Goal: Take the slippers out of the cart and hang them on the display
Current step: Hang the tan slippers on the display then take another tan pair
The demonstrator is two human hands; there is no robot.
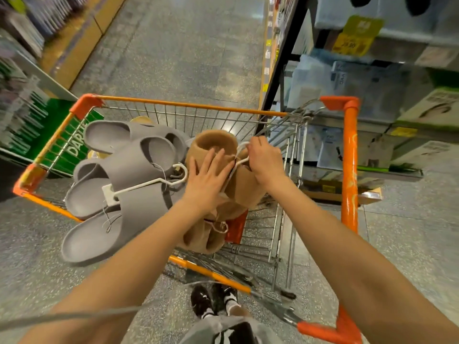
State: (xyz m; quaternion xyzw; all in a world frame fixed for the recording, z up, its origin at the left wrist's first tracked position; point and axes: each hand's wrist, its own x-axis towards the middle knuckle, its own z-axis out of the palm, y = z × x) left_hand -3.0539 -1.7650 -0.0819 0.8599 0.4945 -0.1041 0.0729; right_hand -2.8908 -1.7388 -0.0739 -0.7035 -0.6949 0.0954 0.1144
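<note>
Two hands over the wire cart (188,105): left hand (207,180) flat, fingers straight, on fuzzy brown slippers (213,145). Right hand (264,158) pinching their thin white hanger (239,162). Left of both, smooth rounded grey slippers (139,175).

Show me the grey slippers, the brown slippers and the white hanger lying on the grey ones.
grey slippers (139,170): head view, strap of one slipper.
brown slippers (213,142): head view, strap of top slipper.
white hanger (149,183): head view, its straight arm.

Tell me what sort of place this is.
Most likely a retail store aisle. An orange-railed wire shopping cart holds grey slippers and brown slippers on white hangers, shelves of boxed goods line the right side, and a yellow price tag hangs above.
</note>
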